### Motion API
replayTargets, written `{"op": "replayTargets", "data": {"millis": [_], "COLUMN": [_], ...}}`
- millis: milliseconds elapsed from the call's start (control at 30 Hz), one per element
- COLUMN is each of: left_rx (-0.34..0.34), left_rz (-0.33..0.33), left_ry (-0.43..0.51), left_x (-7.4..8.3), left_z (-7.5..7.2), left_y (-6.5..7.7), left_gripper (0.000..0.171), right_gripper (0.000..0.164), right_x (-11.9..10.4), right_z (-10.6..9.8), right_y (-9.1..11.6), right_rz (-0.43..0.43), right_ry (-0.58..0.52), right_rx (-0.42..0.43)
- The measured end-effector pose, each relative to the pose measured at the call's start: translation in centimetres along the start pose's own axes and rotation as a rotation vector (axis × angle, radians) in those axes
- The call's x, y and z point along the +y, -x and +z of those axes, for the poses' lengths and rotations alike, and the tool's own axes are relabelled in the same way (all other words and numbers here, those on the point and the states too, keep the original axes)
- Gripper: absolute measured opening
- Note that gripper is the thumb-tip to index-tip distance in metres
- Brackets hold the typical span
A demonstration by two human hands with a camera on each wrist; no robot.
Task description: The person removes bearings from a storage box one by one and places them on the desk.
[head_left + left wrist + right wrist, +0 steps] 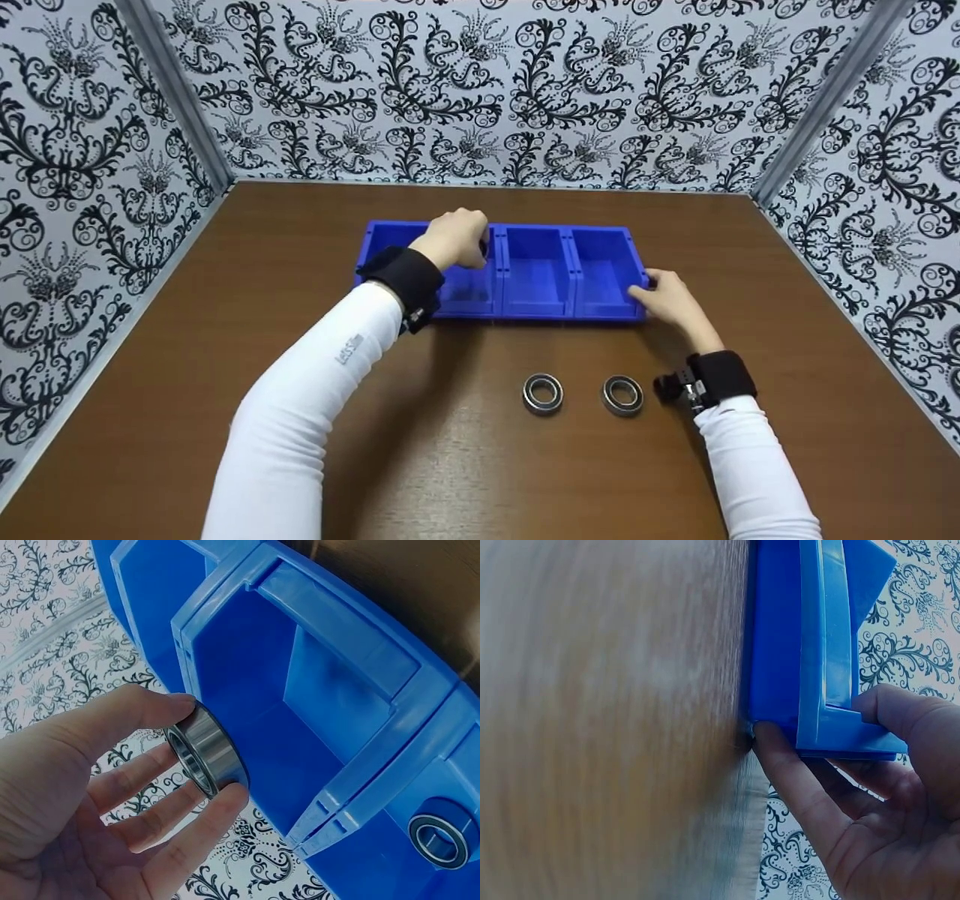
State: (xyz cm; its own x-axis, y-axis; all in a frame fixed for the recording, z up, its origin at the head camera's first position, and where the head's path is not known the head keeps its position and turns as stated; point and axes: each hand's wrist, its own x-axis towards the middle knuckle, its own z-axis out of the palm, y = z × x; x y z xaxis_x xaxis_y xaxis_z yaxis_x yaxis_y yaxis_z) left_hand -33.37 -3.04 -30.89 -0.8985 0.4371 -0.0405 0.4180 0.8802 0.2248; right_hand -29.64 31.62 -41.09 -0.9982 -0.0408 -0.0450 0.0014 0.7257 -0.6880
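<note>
**Silver steel ring bearing with dark edges, pinched at blue plastic bin row of open compartments**

Clock: head view, centred on bin row, 12 toward the back wall.

- Left hand: 10 o'clock, thumb and fingers grasping the silver steel ring bearing by its outer rim, bore uncovered, ring tilted. Advisable: clear the divider, level the ring, ease it low before loosening; a dropped ring would probably bounce.
- Right hand: 3 o'clock, thumb on the rim, fingers at the outer side, gripping the end corner. Best kept firm, without lifting.
- Dark-faced ring bearing: inside a neighbouring compartment, 4 o'clock from the pinched one in the left wrist view.
- Dark-and-silver ring bearings, two, well apart on brown wood-grain table: first between 5 and 6 o'clock; second between 4 and 5.
</note>
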Motion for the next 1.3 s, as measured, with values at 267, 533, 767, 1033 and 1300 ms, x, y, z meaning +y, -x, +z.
{"op": "replayTargets", "data": {"millis": [267, 533, 767, 1033, 1300], "left_rx": [-0.005, -0.033, -0.034, -0.042, -0.033], "left_rz": [0.008, 0.002, 0.003, 0.025, 0.054], "left_ry": [-0.008, -0.016, -0.015, -0.013, -0.007], "left_x": [0.3, 0.8, 1.0, 1.2, 1.1], "left_z": [-0.2, -0.7, -0.9, -0.9, -1.1], "left_y": [0.5, 0.9, 1.3, 2.0, 2.9], "left_gripper": [0.014, 0.019, 0.025, 0.021, 0.033], "right_gripper": [0.053, 0.049, 0.049, 0.049, 0.05], "right_x": [0.1, 0.0, -0.1, -0.1, -0.2], "right_z": [0.1, -0.1, -0.1, -0.1, 0.0], "right_y": [0.0, 0.2, 0.3, 0.3, 0.1], "right_rz": [0.007, -0.005, -0.006, -0.005, -0.009], "right_ry": [-0.009, 0.049, 0.043, 0.026, 0.006], "right_rx": [-0.009, 0.025, 0.036, 0.026, 0.012]}}
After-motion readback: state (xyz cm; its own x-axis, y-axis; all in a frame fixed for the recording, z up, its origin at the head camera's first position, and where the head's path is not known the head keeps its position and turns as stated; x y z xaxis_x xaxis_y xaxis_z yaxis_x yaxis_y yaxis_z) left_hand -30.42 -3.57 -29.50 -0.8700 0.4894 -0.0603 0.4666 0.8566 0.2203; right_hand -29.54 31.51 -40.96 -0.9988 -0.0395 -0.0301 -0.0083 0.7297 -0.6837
